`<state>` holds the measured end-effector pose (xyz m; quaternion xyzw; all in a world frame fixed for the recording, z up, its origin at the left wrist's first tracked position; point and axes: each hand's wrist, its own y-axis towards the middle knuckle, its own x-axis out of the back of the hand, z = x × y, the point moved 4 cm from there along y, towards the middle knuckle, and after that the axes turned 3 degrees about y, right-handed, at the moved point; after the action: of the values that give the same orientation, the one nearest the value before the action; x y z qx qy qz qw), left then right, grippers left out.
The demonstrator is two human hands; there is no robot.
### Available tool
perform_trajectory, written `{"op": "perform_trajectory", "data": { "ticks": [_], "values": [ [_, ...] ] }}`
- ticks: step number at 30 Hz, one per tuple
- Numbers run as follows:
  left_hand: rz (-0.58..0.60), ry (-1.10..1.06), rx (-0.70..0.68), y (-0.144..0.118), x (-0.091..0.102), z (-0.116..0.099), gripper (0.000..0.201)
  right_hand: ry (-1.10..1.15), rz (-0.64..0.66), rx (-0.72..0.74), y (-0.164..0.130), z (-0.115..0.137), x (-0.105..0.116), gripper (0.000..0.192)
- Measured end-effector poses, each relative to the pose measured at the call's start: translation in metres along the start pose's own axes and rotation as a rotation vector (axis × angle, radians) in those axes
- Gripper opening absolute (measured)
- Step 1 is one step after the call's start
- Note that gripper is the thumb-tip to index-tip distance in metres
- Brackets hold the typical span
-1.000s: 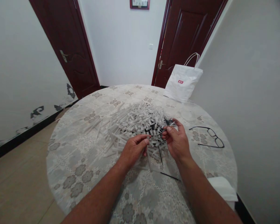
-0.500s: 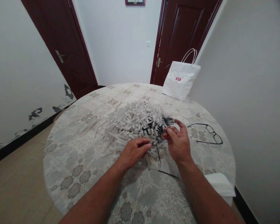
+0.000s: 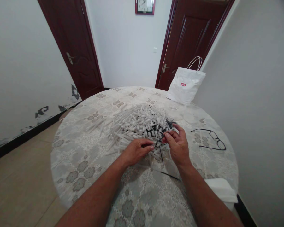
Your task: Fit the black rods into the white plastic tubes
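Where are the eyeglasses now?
In the head view, the eyeglasses lie on the right of the table, right of the right hand and nearer than the white bag.

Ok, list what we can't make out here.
In the head view:
Red-framed wall clock: top cut off by upper edge.
White loop-handled bag: inside hidden by its front.
Heaped whitish tubular pieces: lower ones buried under upper.
Left hand: whether its fingertips grip anything, too small to tell.

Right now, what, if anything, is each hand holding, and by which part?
The right hand pinches a thin black rod toward its right end. The left hand is by its other end; its grip is unclear.
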<state>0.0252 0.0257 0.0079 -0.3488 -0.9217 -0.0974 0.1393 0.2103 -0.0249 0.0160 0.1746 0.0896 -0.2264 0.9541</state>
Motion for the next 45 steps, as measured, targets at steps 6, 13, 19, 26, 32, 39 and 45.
{"op": "perform_trajectory", "data": {
  "ticks": [6,13,19,26,32,39,45],
  "values": [
    [-0.012,0.084,-0.097,-0.001,0.000,-0.004,0.029,-0.043,-0.016,0.054,-0.002,0.004,0.000,0.054],
    [-0.001,0.097,-0.099,-0.003,-0.003,-0.006,0.030,-0.087,-0.051,0.122,-0.006,0.011,-0.001,0.050],
    [-0.107,0.056,-0.068,-0.001,0.001,-0.005,0.028,-0.080,-0.078,0.098,-0.004,0.008,0.002,0.053],
    [-0.164,0.043,-0.031,0.001,-0.001,0.002,0.023,-0.096,-0.094,0.098,-0.006,0.010,0.001,0.048],
    [-0.214,0.119,-0.061,-0.001,0.004,-0.003,0.022,-0.121,-0.055,0.103,-0.009,0.011,-0.003,0.043],
    [-0.291,0.439,-0.290,-0.005,0.004,-0.007,0.023,-0.306,0.223,-0.061,-0.016,-0.011,-0.014,0.031],
    [-0.382,0.606,-0.386,-0.007,0.005,-0.002,0.024,-0.331,0.352,-0.125,-0.019,-0.018,-0.023,0.032]
  ]
}}
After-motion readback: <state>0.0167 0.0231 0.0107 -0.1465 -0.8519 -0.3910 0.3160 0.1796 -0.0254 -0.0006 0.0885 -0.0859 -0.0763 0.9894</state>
